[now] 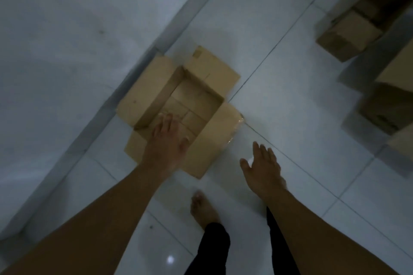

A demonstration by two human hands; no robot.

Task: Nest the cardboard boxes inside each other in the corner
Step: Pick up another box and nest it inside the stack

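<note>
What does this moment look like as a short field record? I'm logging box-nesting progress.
open box: on the tiled floor against the wall, flaps spread, smaller cardboard inside
left hand: open, over the box's near edge; contact unclear
right hand: open, above bare floor, holding nothing
other boxes: grouped at right, apart from the open box

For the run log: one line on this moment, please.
open box by wall, flaps out | left hand open over it | right hand open, empty | other boxes far right
</note>
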